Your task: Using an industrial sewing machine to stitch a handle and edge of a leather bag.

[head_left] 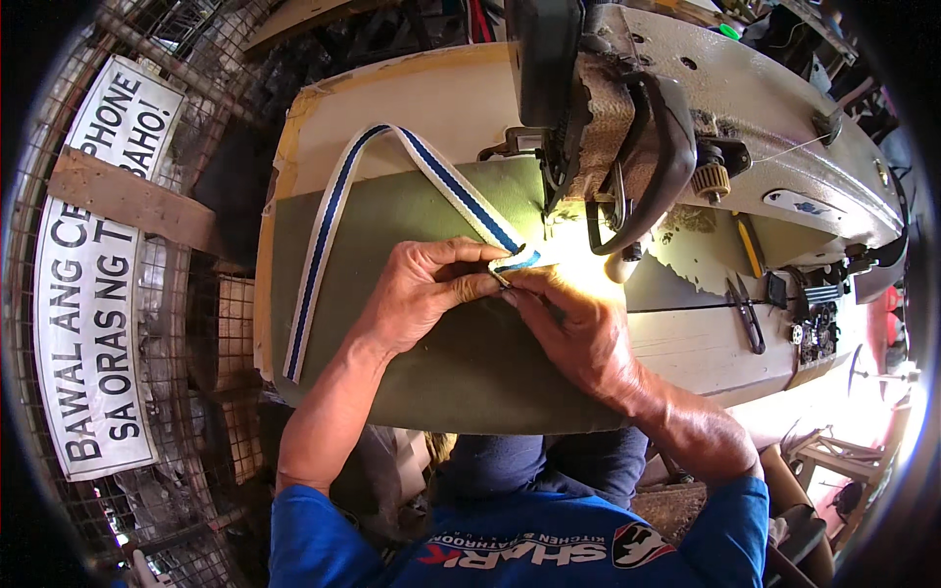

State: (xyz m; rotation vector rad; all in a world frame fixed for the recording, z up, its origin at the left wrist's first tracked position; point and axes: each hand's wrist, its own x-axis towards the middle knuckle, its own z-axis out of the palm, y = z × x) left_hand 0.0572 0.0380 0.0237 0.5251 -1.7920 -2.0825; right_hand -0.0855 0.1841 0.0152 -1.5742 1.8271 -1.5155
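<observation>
My left hand [421,289] pinches a white webbing strap with a blue centre stripe [342,181] near its folded end, left of the lit needle area. The strap loops up and back down across the olive-green pad [343,392] on the machine table. My right hand [578,333] is closed beside it, thumb and fingers meeting at the same folded end. Just above my hands stands the sewing machine head [608,127], with a lamp glow falling on my right fingers.
Small scissors [747,314], a yellow-handled tool [747,243] and small metal parts [812,338] lie right of the machine. A wire mesh [235,353] with a white sign [86,382] and a wooden slat [137,196] borders the left side. My legs [500,461] are below the table.
</observation>
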